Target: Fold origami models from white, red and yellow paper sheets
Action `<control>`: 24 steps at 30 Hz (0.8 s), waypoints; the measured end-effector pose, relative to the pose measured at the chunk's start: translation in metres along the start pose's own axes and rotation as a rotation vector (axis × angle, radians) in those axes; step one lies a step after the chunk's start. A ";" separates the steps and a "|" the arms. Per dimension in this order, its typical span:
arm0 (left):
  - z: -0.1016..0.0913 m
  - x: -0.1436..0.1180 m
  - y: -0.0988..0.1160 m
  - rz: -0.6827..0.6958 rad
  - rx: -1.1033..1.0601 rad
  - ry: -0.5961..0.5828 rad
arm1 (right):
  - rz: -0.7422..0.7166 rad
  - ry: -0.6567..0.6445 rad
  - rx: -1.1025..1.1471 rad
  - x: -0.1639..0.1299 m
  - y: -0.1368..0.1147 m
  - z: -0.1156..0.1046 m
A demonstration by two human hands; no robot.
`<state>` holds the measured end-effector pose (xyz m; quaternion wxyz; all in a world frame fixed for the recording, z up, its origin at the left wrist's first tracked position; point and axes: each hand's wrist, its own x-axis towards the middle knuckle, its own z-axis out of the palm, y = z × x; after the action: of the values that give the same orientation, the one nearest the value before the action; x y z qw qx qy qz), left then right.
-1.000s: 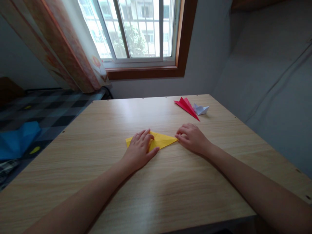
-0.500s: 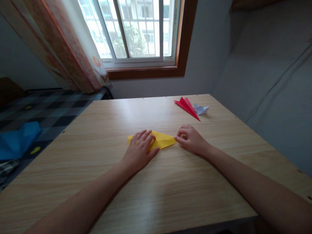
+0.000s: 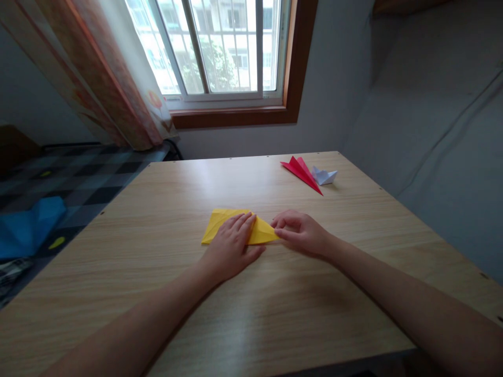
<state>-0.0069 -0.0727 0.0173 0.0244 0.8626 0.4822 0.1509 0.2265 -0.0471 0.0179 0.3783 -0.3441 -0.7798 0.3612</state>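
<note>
A folded yellow paper (image 3: pixel 220 224) lies flat near the middle of the wooden table (image 3: pixel 275 314). My left hand (image 3: pixel 231 248) rests flat on its near right part, fingers spread and pressing it down. My right hand (image 3: pixel 301 233) pinches the paper's pointed right tip between thumb and fingers. The part of the sheet under my left palm is hidden.
A red paper plane (image 3: pixel 302 172) and a small white folded paper (image 3: pixel 324 176) lie at the table's far right. A window and curtain stand beyond the far edge. To the left is a checkered bed with a blue cloth (image 3: pixel 27 225); grey fabric hangs on the right.
The yellow paper has turned and shifted toward me and left. My right hand moved left with the paper's tip; my left hand slid slightly right and nearer.
</note>
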 end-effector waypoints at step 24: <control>-0.012 -0.001 0.004 -0.136 -0.626 0.287 | -0.222 0.198 -0.141 0.001 0.002 -0.009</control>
<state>-0.0080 -0.0771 0.0293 0.2295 0.7492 0.4674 0.4092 0.2341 -0.0425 0.0212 0.4659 -0.3155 -0.7952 0.2259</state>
